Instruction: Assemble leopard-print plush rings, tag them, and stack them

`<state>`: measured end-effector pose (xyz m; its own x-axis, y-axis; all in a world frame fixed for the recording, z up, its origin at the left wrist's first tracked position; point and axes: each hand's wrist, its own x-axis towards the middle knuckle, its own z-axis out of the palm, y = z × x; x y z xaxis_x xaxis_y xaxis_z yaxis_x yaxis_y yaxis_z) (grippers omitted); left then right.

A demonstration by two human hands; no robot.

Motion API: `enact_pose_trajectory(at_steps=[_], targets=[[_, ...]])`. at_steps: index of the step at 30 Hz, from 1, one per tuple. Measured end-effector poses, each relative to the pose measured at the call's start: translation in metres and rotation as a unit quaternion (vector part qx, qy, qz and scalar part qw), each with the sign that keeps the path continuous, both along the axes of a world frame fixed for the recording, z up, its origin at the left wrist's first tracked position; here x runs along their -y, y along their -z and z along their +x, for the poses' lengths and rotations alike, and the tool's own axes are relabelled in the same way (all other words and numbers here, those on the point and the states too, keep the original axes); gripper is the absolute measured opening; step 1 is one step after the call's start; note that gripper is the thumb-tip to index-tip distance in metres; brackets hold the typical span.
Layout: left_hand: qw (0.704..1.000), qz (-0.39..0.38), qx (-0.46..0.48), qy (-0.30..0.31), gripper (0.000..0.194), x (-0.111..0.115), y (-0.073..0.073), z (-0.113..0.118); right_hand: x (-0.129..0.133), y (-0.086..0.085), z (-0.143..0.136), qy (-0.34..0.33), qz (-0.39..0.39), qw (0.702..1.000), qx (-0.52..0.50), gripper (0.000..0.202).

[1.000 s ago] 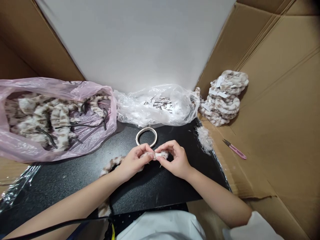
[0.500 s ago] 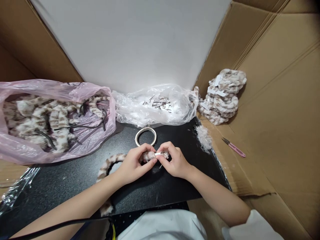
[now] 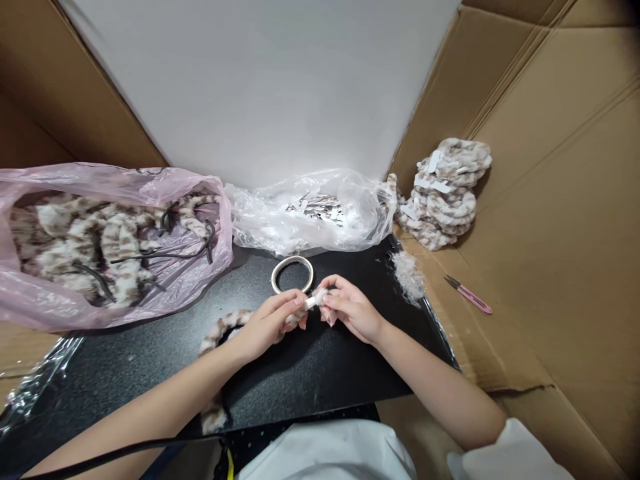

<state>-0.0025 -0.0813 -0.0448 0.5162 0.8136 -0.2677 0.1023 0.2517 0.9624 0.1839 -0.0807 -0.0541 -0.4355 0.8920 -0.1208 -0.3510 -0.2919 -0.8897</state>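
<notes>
A long plush tail (image 3: 209,345), white with brown stripes, curves over the black table from the front edge up into my left hand (image 3: 263,329). That hand is closed around the tail close to its end. A narrow white band (image 3: 311,302) wraps the tail just beyond the left fingertips. My right hand (image 3: 356,315) pinches the fluffy white tip on the other side of the band. Just behind my left hand lies a roll of tape (image 3: 275,275), flat on the table.
At left, a pink plastic bag (image 3: 200,183) holds striped plush pieces and dark cords. A clear bag (image 3: 255,230) with small white tags stands at the back. Right are stacked plush tails (image 3: 445,200), loose white fluff (image 3: 409,277) and pink-handled snips (image 3: 469,295). Cardboard walls (image 3: 560,167) flank the table.
My right hand has turned and shifted its fingers onto the tail's fluffy tip. The banded end now tilts upward, and more of the white band shows. My left hand has rolled slightly.
</notes>
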Motion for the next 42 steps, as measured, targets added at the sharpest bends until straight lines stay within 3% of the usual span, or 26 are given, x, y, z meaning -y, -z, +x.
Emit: enact_pose_trajectory(at_steps=[4, 6, 8, 10, 13, 15, 16, 18, 24, 28, 31, 35, 38, 42], targets=[[0.995, -0.038, 0.052, 0.07, 0.043, 0.001, 0.0, 0.0, -0.001, 0.0, -0.002, -0.002, -0.061, 0.997, -0.055, 0.035], [0.99, -0.069, 0.116, 0.051, 0.042, 0.002, -0.001, 0.0, -0.001, 0.003, -0.002, 0.006, -0.094, 0.993, -0.076, 0.033], [0.981, -0.074, 0.178, 0.011, 0.043, 0.0, -0.003, -0.001, -0.001, 0.005, 0.0, -0.03, -0.125, 0.99, -0.056, 0.04], [0.974, -0.06, 0.215, -0.027, 0.044, -0.004, -0.006, -0.002, 0.003, 0.005, 0.001, -0.133, -0.145, 0.98, -0.02, 0.049], [0.968, -0.034, 0.237, -0.077, 0.045, -0.011, -0.014, -0.003, 0.015, 0.001, -0.009, -0.354, -0.164, 0.92, -0.022, 0.052], [0.963, -0.023, 0.249, -0.102, 0.045, -0.015, -0.022, -0.002, 0.026, 0.0, -0.024, -0.431, -0.192, 0.879, -0.065, 0.054], [0.96, -0.024, 0.256, -0.108, 0.044, -0.017, -0.028, -0.001, 0.033, 0.001, -0.033, -0.434, -0.211, 0.871, -0.09, 0.056], [0.957, -0.04, 0.27, -0.101, 0.041, -0.019, -0.042, 0.001, 0.044, 0.004, -0.053, -0.402, -0.244, 0.872, -0.133, 0.059], [0.936, -0.093, 0.337, -0.047, 0.035, -0.014, -0.08, 0.006, 0.057, 0.001, -0.095, -0.234, -0.248, 0.919, -0.197, 0.049], [0.931, -0.106, 0.348, -0.043, 0.029, -0.004, -0.093, 0.007, 0.054, -0.013, -0.099, -0.125, -0.241, 0.929, -0.251, 0.039], [0.928, -0.102, 0.355, -0.049, 0.024, 0.005, -0.098, 0.005, 0.051, -0.025, -0.086, -0.03, -0.171, 0.94, -0.293, 0.018], [0.942, -0.042, 0.329, -0.045, 0.028, 0.005, -0.094, -0.004, 0.038, -0.044, -0.044, 0.111, -0.08, 0.958, -0.253, 0.024], [0.958, -0.023, 0.28, -0.053, 0.038, -0.008, -0.08, -0.013, 0.018, -0.057, -0.005, 0.231, 0.001, 0.954, -0.189, 0.024], [0.955, -0.048, 0.265, -0.125, 0.036, -0.035, -0.056, -0.02, -0.009, -0.07, 0.036, 0.288, 0.143, 0.938, -0.128, 0.03]])
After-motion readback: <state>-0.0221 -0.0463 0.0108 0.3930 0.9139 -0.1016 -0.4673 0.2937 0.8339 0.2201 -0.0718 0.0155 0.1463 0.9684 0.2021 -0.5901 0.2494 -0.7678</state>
